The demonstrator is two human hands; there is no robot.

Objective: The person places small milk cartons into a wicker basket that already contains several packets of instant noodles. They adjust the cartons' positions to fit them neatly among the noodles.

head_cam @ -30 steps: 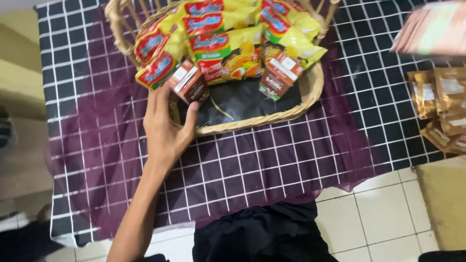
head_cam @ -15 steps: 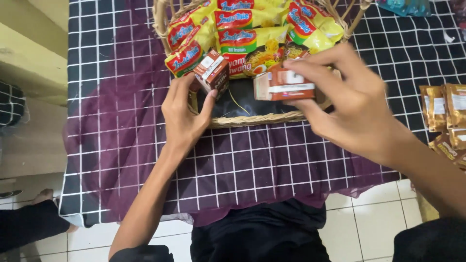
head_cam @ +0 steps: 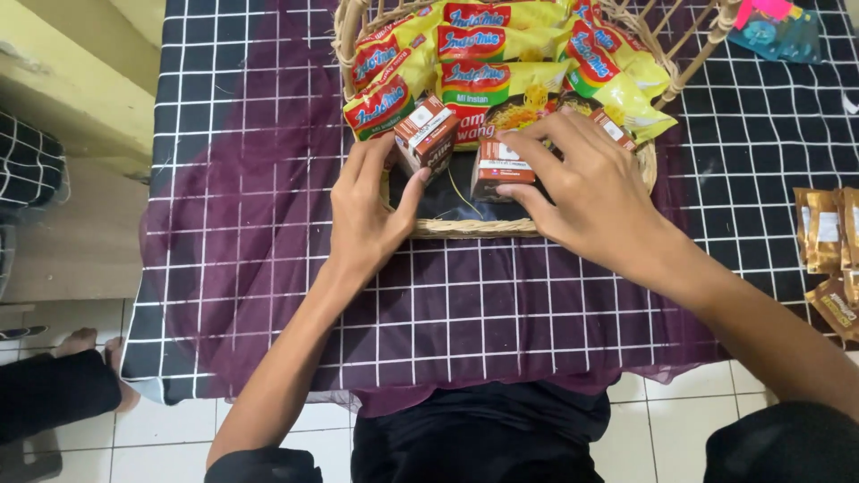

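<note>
So, a wicker basket (head_cam: pixel 465 228) is parked at the 12 o'clock end of the counter (head_cam: pixel 761 134), which is covered by a black cloth with a white grid and a sheer purple layer (head_cam: pixel 242 268) draped over the middle. The back of the basket is stuffed with yellow, red and green noodle packets (head_cam: pixel 501 76).

The left hand (head_cam: pixel 367 215) is laid over the basket's front rim at roughly 10 o'clock from the body, fingers loosely curled, with the thumb and fingertips touching a small brown and white carton (head_cam: pixel 428 134) that is tilted against the packets. It's propped more than fully gripped, as far as can be seen.

The right hand (head_cam: pixel 582 192) is spread over the basket at about 1 o'clock, and a second small carton (head_cam: pixel 501 168) is pinched between its thumb and fingers, standing upright on the dark lining just inside the front rim. Another carton (head_cam: pixel 613 130) is partly hidden behind that hand's fingers.

Off at 3 o'clock, a row of brown sachets (head_cam: pixel 823 233) is laid on the cloth, well apart from the basket. A teal packet (head_cam: pixel 774 31) is sat at the far 1 o'clock corner. White tiled floor (head_cam: pixel 680 429) is seen below the counter edge.
</note>
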